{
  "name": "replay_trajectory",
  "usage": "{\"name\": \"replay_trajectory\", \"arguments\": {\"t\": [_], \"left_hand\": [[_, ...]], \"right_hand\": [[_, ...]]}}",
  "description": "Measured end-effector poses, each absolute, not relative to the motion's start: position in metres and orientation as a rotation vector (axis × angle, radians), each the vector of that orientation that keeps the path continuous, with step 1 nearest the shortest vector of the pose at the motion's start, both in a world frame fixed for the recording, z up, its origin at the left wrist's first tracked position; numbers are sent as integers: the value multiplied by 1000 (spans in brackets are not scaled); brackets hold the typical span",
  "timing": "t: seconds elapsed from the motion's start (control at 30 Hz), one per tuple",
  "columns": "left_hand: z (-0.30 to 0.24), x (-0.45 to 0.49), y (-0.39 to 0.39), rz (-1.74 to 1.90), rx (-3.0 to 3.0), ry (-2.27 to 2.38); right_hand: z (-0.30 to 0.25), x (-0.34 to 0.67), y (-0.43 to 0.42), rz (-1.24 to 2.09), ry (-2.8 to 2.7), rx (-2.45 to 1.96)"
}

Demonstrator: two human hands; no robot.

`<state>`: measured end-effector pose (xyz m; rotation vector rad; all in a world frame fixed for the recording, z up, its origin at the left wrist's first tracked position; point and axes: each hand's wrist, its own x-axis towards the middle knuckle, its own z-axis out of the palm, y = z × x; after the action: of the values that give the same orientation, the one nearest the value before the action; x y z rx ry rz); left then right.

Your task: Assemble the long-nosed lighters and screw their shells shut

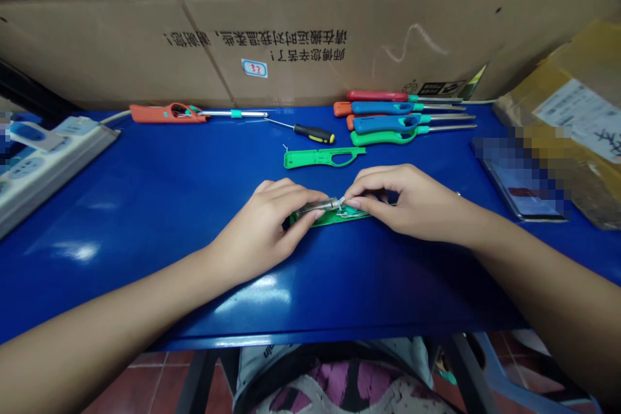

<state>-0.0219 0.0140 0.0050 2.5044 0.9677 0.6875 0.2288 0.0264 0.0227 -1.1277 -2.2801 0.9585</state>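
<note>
My left hand [276,217] pinches a clear, smoky fuel tank [317,205] of a long-nosed lighter between thumb and fingers. Beneath the tank lies a green lighter casing half [330,218] on the blue table. My right hand [392,197] has its thumb and fingertips closed at the tank's valve end, by a teal part with thin wires [350,211]; exactly what the fingertips grip is hidden. Beyond both hands rests the other green casing half [325,157], its inner side up. Behind that lies a black and yellow screwdriver [314,134].
An opened orange lighter [167,114] lies at the back left, and several coloured lighters [388,119] at the back right. A power strip [43,155] stands left, a phone [521,181] right. A large cardboard box [291,13] walls off the back; a taped package [572,116] sits right.
</note>
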Motion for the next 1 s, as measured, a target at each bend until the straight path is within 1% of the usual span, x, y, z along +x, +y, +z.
{"name": "replay_trajectory", "arguments": {"t": [0.73,1.0], "left_hand": [[1,-19,12,698,2451,885],[4,-19,13,777,2443,951]], "right_hand": [[20,222,21,1041,-2245,-1307],[22,227,29,1240,-2133,-1281]]}}
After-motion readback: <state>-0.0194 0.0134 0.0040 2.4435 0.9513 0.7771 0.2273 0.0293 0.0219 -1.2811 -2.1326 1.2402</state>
